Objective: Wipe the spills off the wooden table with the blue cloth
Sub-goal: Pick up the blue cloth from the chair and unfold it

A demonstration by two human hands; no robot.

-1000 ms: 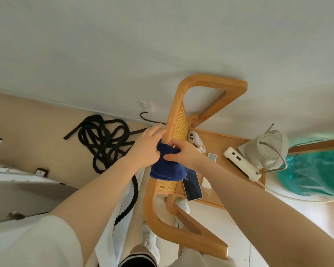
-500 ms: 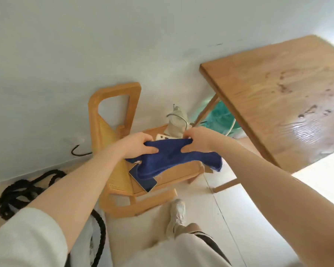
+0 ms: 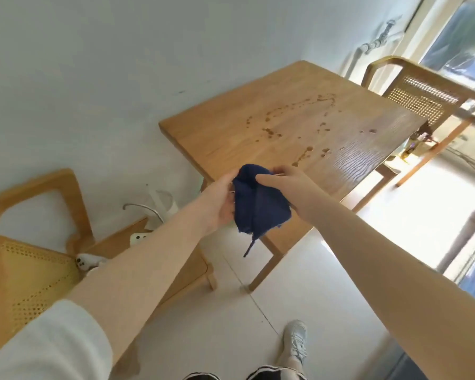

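1. Leftmost, a cane chair (image 3: 30, 259) beside the table carries small devices (image 3: 87, 261) and a white jug (image 3: 159, 205), partly hidden behind the person's left forearm. Risk: a wide elbow swing during wiping could knock them off.
2. Left hand (image 3: 217, 204) cups the blue cloth (image 3: 258, 204) from the side, fingers closed on its edge; fingertips hidden behind the fabric.
3. Cloth is bunched, held in the air just short of the wooden table's (image 3: 209, 149) near edge, one loose strand dangling. Wiped as a wad, it may smear rather than lift.
4. Right hand (image 3: 285, 179) pinches the cloth's top fold, thumb and forefinger pressed together.
5. Spills (image 3: 294, 124), brown drops in a loose ring plus scattered spots, sit untouched. Likely sticky or part-dried; can't tell.
6. Far right, glare off the tabletop could hide further drops. A second chair (image 3: 422, 91) is cut by the frame edge.
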